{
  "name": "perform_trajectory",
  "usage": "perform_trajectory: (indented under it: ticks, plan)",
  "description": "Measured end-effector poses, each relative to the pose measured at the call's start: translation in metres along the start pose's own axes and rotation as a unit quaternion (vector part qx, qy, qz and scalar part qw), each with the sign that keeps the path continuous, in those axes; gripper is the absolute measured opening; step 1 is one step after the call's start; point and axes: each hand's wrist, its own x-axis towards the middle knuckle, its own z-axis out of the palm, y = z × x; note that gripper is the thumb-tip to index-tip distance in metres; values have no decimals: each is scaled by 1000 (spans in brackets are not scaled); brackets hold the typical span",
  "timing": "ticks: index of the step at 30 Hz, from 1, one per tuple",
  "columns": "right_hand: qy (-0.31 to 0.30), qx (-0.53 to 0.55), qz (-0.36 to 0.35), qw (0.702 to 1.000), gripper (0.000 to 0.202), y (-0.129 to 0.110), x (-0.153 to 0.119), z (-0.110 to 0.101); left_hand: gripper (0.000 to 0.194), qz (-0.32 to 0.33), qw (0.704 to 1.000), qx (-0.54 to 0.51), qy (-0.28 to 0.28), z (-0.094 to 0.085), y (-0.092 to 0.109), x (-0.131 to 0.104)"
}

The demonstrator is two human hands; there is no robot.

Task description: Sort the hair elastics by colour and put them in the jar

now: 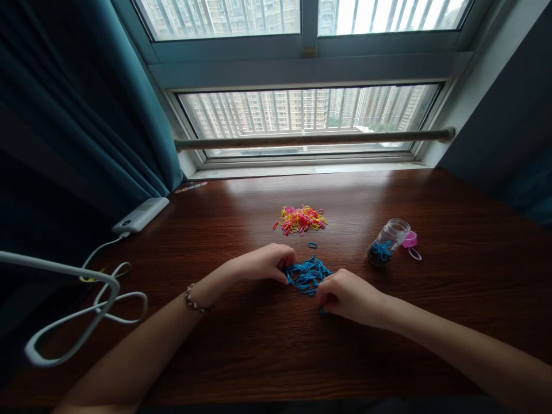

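Note:
A loose pile of blue rubber bands (309,276) lies on the table between my two hands. At its left edge rests my left hand (271,263), fingers curled and the thumb apart from them, touching the pile's side. My right hand (347,294) is closed at the lower right edge of the pile, and a small blue bit of rubber band (321,310) shows under its fingertips. One single blue band (313,245) lies apart, just beyond the pile. Farther back is a heap of red, yellow and pink rubber bands (302,219).
On the right, a clear bottle (394,231) lies tipped with blue bands inside, beside a pink cap (410,239) with a loop. A white power strip (141,215) and looping white cable (86,275) are on the left, near the curtain (129,103). A window stands behind the table (241,356).

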Motion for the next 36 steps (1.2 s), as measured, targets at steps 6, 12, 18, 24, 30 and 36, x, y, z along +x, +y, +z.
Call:
perform_trajectory:
  ticks: [6,12,18,24,30,36]
  plan:
    - [77,26,-14,997,12,-4,13,-3,21,49,998,10,28,6,1,6]
    - [141,29,-23,989,11,0,21,-8,15,65,996,47,43,12,5,6]
    - [207,34,-20,978,8,6,16,-8,14,52,992,56,99,9,6,6]
    - [249,73,-12,966,8,12,14,-4,18,-14,983,-119,141,10,9,7]
    - [222,4,30,975,13,20,11,-1,23,-19,936,-291,198,16,11,10]
    - [180,10,36,983,28,26,11,9,25,26,930,-250,270,1,19,13]
